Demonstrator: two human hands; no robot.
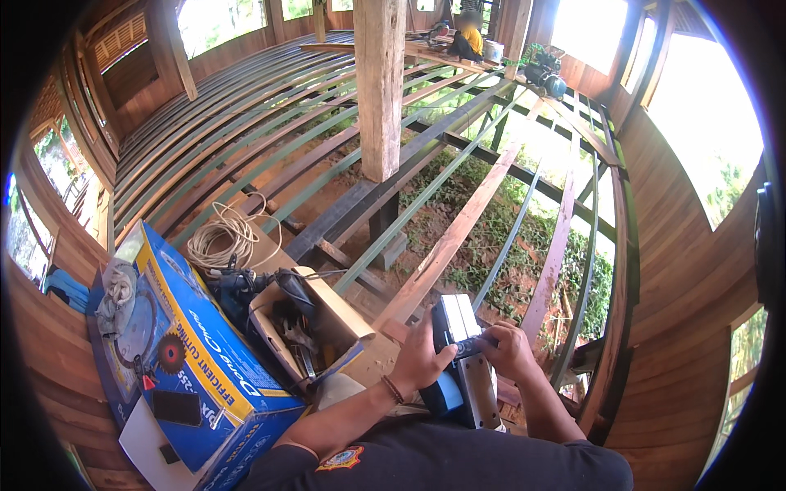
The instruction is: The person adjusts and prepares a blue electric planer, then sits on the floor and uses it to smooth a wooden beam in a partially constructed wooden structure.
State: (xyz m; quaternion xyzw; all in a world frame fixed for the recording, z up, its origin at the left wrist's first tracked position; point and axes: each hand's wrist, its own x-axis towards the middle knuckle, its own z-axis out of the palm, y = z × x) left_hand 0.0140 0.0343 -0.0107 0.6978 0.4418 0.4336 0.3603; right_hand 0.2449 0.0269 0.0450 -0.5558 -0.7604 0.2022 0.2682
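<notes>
An electric planer (pixel 475 389) with a blue body is turned so its silver sole faces up, close in front of my chest. My left hand (pixel 423 356) is wrapped round the planer's left side, thumb near the dark gap between the sole plates. On the opposite side my right hand (pixel 509 352) is closed at that same middle part, fingers bent against it. Whether a small piece sits under those fingers cannot be made out. To the left, an open cardboard box (pixel 350 326) holds several hand tools, with a dark corded power tool (pixel 237 288) beside it.
A large blue and yellow carton (pixel 209 360) bears a phone (pixel 176 407) and a grey cloth (pixel 117 296). Behind it lies a coiled pale cable (pixel 225 237). Bare floor joists (pixel 426 221) with open gaps stretch ahead past a wooden post (pixel 379 98). Another person (pixel 469 41) sits far off.
</notes>
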